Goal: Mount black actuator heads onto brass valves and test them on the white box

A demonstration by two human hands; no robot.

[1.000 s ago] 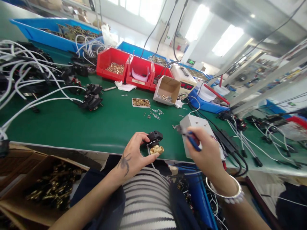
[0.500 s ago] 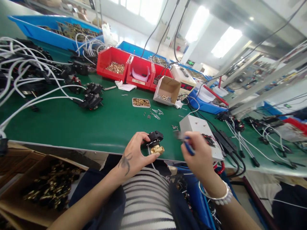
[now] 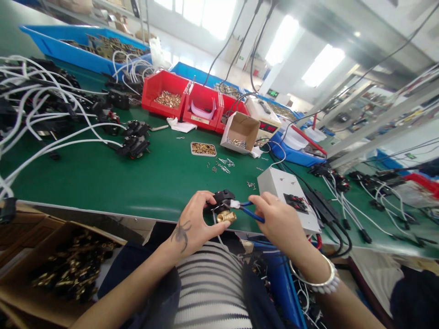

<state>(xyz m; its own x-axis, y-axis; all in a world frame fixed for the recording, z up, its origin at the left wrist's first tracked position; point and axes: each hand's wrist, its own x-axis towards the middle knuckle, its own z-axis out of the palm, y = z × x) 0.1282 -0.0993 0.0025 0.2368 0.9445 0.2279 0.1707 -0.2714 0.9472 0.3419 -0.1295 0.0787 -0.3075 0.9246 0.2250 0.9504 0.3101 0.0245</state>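
Near the front edge of the green table, my left hand [image 3: 195, 219] grips a black housing [image 3: 222, 197] joined to a brass valve [image 3: 227, 217], its thumb against the brass. My right hand [image 3: 279, 221] is closed round the blue handles of pliers [image 3: 252, 212]. The pliers' jaws point left and meet the black housing just above the brass; their tips are too small to make out. A white cable runs down from the part. Beyond the hands lie small metal clips [image 3: 224, 165], short pins [image 3: 251, 185] and a small tray [image 3: 203, 148] of brass pieces.
A white box [image 3: 270, 180] with black switches stands right of my right hand. Red bins [image 3: 164, 109] and a cardboard box [image 3: 235, 147] line the back. Black parts [image 3: 133, 145] with white cables lie left. A carton [image 3: 20, 278] of brass parts sits below left.
My right hand has moved left with the pliers, bringing their jaws from beside the white box to the black housing. My left hand keeps its hold.
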